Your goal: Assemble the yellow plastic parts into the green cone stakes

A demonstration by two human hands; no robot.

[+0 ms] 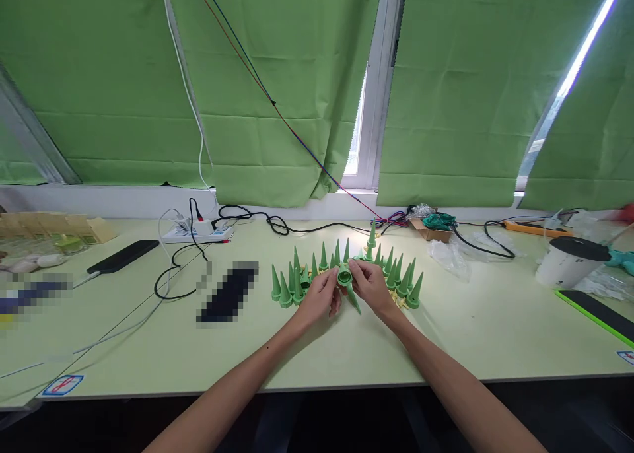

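Note:
My left hand [321, 294] and my right hand [370, 285] meet over the table, fingers pinched around a green plastic spike [344, 277]. The spike's hollow round base faces me, and a green pointed tip shows below it between the hands; whether both belong to one piece I cannot tell. Around and behind the hands stand several more green cone-shaped spikes [276, 284], most upright with points up. Small yellow pieces [397, 300] lie among them, partly hidden by the right hand and the spikes.
Left on the table [238, 354] are a black phone [123, 257], a power strip [198, 234] with cables, and a blurred dark object [228, 293]. A lidded white cup [572, 263], plastic bags [448, 258] and a small cardboard box [432, 230] stand right. Green curtains hang behind.

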